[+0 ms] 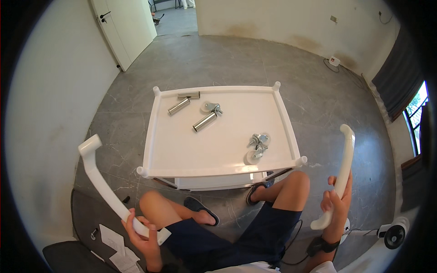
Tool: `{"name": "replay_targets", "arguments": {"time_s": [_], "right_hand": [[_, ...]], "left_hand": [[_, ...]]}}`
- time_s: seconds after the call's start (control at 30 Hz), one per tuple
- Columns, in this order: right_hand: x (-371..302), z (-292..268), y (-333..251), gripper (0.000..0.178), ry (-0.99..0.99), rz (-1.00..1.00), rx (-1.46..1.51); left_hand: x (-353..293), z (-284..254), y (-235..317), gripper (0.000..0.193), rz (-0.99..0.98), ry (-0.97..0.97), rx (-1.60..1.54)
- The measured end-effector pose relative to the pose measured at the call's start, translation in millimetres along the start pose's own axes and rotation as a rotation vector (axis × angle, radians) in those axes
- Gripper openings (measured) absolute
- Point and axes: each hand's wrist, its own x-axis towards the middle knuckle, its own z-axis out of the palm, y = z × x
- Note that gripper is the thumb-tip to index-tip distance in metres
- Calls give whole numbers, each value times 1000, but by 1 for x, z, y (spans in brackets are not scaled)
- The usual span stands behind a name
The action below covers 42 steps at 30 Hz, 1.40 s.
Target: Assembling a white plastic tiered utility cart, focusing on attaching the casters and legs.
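Note:
My left hand [144, 235] is closed round the lower end of a white curved plastic handle [105, 187], whose other end points up and to the left. On the right, my right hand [337, 200] grips a similar white handle [347, 154], held nearly upright. Between them stands a white cart tray [209, 150] with short round posts at its corners. Several metal tubes [205, 122] lie on its left and middle part. A caster wheel [210, 107] rests beside them, and more casters [257, 148] sit together near the right front.
A lower white shelf [218, 182] shows under the tray, close to my knees. Papers [119, 248] lie on a dark pad at lower left. A small fan [395, 235] stands at lower right, with cables nearby. An open door [123, 32] is at the far left.

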Motion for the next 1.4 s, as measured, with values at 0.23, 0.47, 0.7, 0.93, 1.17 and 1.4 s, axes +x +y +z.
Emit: {"name": "replay_targets", "arguments": {"time_s": [0.23,0.47,0.7,0.93,1.17,1.4], "right_hand": [[17,-9,23,71,33,-299,39],[18,10,7,44,204,-121,-35],[112,58,-36,43,-91,73,-25],[173,88,-17,48,-379,215,-111],[178,95,-9,45,-366,271,-130],[185,89,-7,38,-411,222,-156]], "left_hand": [[12,-5,-7,60,-273,224,-231],[9,-2,-47,55,-374,75,-358],[16,15,-107,55,-422,113,-515],[13,17,-121,51,-402,69,-469],[13,15,-122,49,-397,60,-439],[11,17,-129,45,-319,32,-290]]}}
